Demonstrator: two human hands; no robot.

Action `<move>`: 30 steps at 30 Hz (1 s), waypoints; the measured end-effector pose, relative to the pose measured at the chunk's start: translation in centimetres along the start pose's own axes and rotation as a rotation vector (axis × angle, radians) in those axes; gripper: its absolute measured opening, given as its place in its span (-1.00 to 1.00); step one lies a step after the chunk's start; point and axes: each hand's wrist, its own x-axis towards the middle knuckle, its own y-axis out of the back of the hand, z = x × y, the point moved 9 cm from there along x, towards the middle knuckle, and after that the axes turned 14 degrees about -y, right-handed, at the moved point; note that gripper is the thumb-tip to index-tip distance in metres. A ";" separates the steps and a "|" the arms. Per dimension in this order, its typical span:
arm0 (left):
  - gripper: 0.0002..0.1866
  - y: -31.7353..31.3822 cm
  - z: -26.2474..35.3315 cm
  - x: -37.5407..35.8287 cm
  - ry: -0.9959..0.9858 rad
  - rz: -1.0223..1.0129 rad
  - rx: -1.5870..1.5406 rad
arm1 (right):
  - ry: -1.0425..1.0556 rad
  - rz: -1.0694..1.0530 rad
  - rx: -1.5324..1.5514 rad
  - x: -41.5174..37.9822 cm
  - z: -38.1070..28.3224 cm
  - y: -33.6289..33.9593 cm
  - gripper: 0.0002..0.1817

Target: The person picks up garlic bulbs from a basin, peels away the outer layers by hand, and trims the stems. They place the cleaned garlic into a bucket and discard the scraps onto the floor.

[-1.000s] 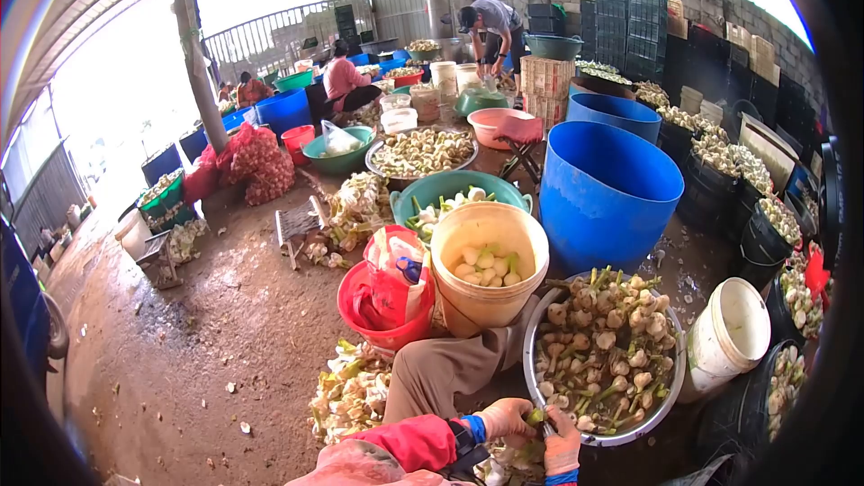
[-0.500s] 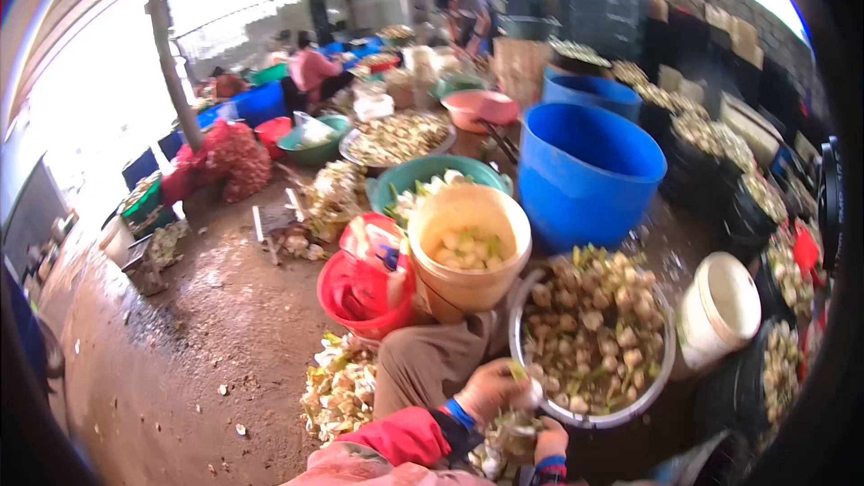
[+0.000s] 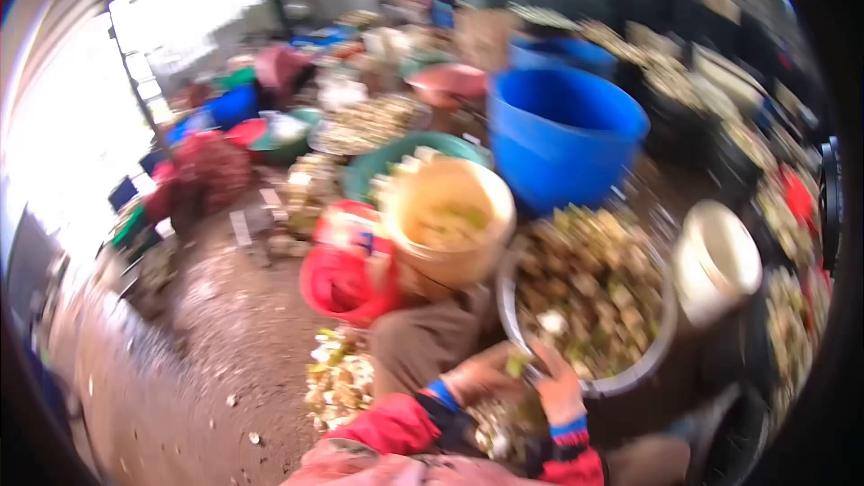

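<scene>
My left hand [image 3: 483, 374], fingers closed, is at the near edge of a metal basin [image 3: 507, 306]. A pale green-and-white vegetable piece [image 3: 517, 363] shows at its fingertips. Close beside it, my right hand [image 3: 560, 389] is closed too; what it grips is blurred. The basin holds many brownish bulb-like vegetables [image 3: 589, 283] with green stalks. One white piece [image 3: 551, 322] stands out against them. Pale trimmings [image 3: 495, 436] lie below my hands. Beyond my knee stands a cream bucket [image 3: 405, 243] with pale green-white pieces [image 3: 450, 223] inside.
A red bucket [image 3: 337, 292] stands left of the cream one, with a trimmings pile [image 3: 337, 378] nearer me. Behind are a green tub [image 3: 360, 175] and a large blue barrel [image 3: 567, 157]. A white bucket [image 3: 715, 261] tilts at right. Another person [image 3: 279, 72] sits farther back.
The view has shifted and blurred, scenery moving left and up. My right hand has risen beside the left. The white piece at my left hand is gone from there; one now shows over the basin.
</scene>
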 end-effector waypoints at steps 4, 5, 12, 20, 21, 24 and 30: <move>-0.41 -0.1 -2.1 0.1 0.005 -0.183 -0.082 | -0.048 -0.154 0.045 -0.1 1.7 -0.9 -0.56; -0.39 0.2 -2.8 0.0 0.031 -0.183 -0.035 | -0.140 -0.199 0.263 0.1 3.6 -1.2 -0.55; -0.47 3.1 1.0 0.2 -0.242 0.098 1.178 | -0.308 0.069 0.409 -0.1 8.0 -0.7 -0.46; -0.67 3.8 -0.2 0.0 -0.015 0.203 0.945 | -0.146 0.196 0.195 -0.4 7.4 -1.1 -0.45; -0.71 4.2 -1.3 -0.1 0.070 0.221 0.753 | -0.130 0.216 0.203 -0.7 8.8 -0.8 -0.45; -0.75 4.8 -1.9 -0.7 -0.103 0.300 0.423 | -0.511 0.189 0.863 -0.3 12.7 -0.8 -0.67; -0.74 2.8 0.8 -1.6 -0.171 0.281 0.105 | -0.808 0.266 1.434 -0.7 24.4 -2.7 -0.73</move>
